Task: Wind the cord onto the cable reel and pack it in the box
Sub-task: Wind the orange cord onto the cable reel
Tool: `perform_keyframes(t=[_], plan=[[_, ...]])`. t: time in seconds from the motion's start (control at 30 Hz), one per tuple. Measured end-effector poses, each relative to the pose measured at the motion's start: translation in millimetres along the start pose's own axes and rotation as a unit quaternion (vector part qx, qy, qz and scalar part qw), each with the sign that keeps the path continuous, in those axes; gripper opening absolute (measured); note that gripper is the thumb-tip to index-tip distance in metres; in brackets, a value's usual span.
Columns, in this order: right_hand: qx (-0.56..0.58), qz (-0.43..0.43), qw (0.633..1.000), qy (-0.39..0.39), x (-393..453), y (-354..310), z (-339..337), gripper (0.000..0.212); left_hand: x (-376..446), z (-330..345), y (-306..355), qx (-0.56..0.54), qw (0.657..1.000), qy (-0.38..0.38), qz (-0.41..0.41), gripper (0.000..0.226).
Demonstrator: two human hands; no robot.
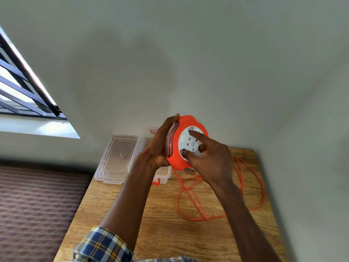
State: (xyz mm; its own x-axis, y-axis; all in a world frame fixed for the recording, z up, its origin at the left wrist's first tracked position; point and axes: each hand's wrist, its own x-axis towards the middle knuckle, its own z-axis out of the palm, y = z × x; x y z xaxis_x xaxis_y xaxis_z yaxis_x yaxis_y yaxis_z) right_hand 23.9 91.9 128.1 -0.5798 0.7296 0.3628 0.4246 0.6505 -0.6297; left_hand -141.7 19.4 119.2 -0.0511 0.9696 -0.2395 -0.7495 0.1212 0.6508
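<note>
Cable reel (pixel 175 148) up in left hand (pixel 160 146), fingers curled round its rim, with right hand (pixel 211 159) fingertips pressing the white hub. Winding partway – cord (pixel 205 217) loose below right hand; open box (pixel 164 175) under left hand, no reel in it

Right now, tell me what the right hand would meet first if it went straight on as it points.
The white face of the cable reel; the fingertips of the right hand seem to touch it, though depth is unclear.
</note>
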Motion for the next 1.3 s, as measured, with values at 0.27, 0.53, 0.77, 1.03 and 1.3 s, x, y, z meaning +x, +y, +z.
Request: perform_keyframes(t=[0.27, 0.53, 0.77, 1.03, 1.3], plan=[[0.017, 0.003, 1.000, -0.008, 1, 2, -1, 0.070, 4, 16, -15, -0.062, 0.994, 0.028, 0.087, 0.066], [0.019, 0.055, 0.998, 0.013, 3, 0, -4, 0.070, 10, 16, -24, -0.058, 0.991, 0.004, 0.118, 0.075], [0.033, 0.044, 0.998, 0.001, 6, 2, -11, 0.052, 10, 10, -25, -0.031, 0.993, 0.032, 0.109, 0.072], [-0.066, -0.088, 0.981, -0.160, 16, 12, -28, 0.057, 2, 3, -17, -0.037, 0.995, 0.046, 0.085, 0.066], [-0.030, -0.122, 0.979, -0.162, 14, 11, -27, 0.071, -6, -2, -11, -0.037, 0.996, 0.043, 0.070, 0.067]])
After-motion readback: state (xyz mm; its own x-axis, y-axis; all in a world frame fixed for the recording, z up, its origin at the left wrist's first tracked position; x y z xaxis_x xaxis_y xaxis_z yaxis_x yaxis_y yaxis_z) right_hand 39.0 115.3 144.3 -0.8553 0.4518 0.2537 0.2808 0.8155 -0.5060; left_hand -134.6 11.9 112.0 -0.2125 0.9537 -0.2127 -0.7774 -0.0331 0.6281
